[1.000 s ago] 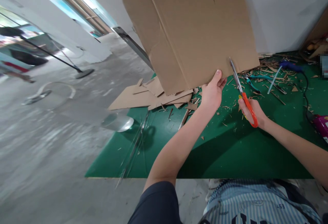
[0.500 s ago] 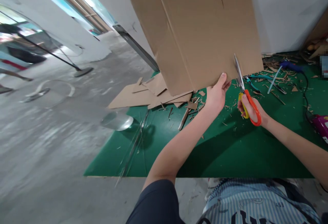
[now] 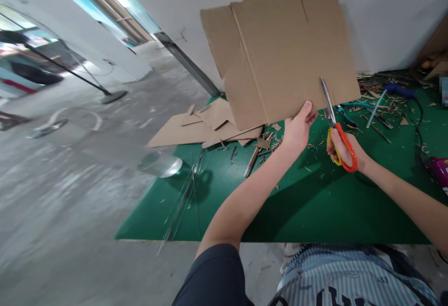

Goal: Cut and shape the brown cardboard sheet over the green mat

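Two hands (image 3: pixel 299 126), one cardboard sheet (image 3: pixel 283 58)

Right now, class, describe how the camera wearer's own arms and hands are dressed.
The left hand and right hand wear no gloves. A short, plain, dark navy sleeve covers the left upper arm; the right sleeve cannot be made out. The blue-and-white striped garment on the body carries dark lettering.

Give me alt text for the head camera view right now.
A left hand grips the lower edge of a raised cardboard sheet while the right hand holds orange-and-yellow scissors at it. Below, cardboard scraps litter a green table.
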A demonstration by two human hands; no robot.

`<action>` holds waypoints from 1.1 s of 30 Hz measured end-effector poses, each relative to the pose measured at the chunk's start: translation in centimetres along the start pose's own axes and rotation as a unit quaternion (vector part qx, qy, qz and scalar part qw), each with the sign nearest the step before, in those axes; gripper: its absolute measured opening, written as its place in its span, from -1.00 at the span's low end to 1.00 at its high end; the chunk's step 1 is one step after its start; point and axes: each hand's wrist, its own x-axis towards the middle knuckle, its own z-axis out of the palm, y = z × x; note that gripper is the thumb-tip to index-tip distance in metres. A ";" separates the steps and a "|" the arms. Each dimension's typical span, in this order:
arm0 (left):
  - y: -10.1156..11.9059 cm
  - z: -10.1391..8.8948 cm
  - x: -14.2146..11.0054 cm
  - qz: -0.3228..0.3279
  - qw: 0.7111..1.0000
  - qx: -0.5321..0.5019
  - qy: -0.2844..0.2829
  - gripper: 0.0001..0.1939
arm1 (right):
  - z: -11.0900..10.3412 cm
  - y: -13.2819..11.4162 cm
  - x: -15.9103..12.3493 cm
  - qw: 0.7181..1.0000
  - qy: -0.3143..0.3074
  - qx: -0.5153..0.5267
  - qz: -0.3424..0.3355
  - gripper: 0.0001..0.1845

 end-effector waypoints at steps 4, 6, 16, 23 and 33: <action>-0.1 -0.1 0.0 0.019 0.999 0.021 -0.015 -0.84 | -0.3 -1.0 -0.3 0.996 0.003 0.059 0.072 -0.15; -0.2 -0.1 0.0 0.032 0.999 0.032 -0.019 -0.83 | -0.3 -1.5 -0.4 0.996 0.005 0.058 0.070 -0.12; -0.4 0.0 -0.9 0.022 0.999 0.027 -0.024 -0.72 | 0.1 -0.9 -0.2 0.996 0.060 -0.055 -0.023 -0.21; -0.2 0.2 -1.3 0.016 0.999 0.030 -0.022 -0.81 | 0.2 -0.7 0.0 0.992 0.080 -0.085 -0.054 -0.24; 1.7 -1.7 0.1 -0.055 0.887 0.393 -0.237 -0.58 | -1.1 -0.7 0.0 0.988 0.119 -0.075 -0.057 -0.26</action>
